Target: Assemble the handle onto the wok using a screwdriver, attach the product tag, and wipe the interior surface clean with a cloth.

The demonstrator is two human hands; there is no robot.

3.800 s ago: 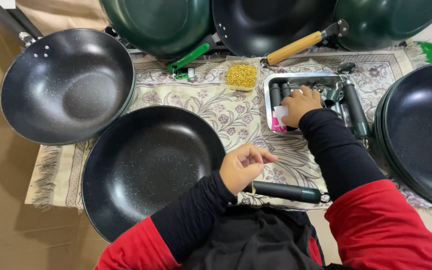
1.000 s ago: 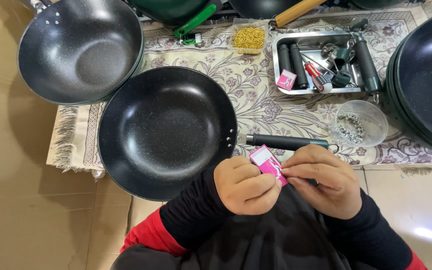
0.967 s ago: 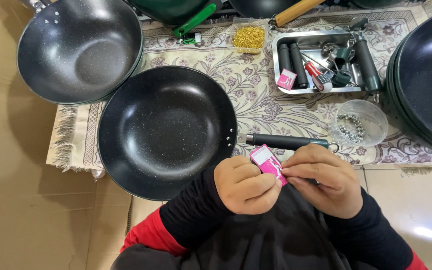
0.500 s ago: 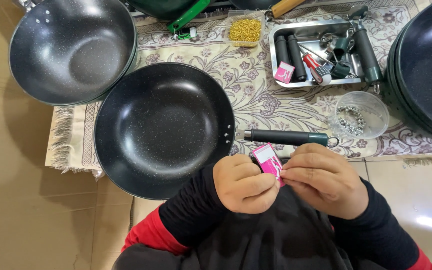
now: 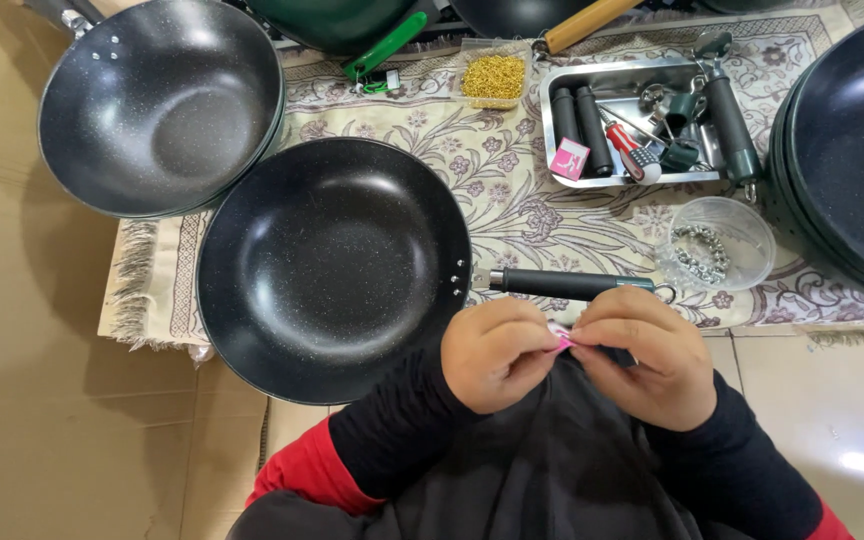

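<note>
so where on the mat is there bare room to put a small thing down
Bare mat lies between the near pan, the metal tray and the clear bowl. The tray is crowded with handles and tools. Both hands, left and right, pinch a small pink packet.

Both hands, left hand (image 5: 497, 352) and right hand (image 5: 642, 352), pinched a small pink packet (image 5: 559, 338) at lower centre, just below the black pan (image 5: 334, 256) and its handle (image 5: 562, 284).
</note>
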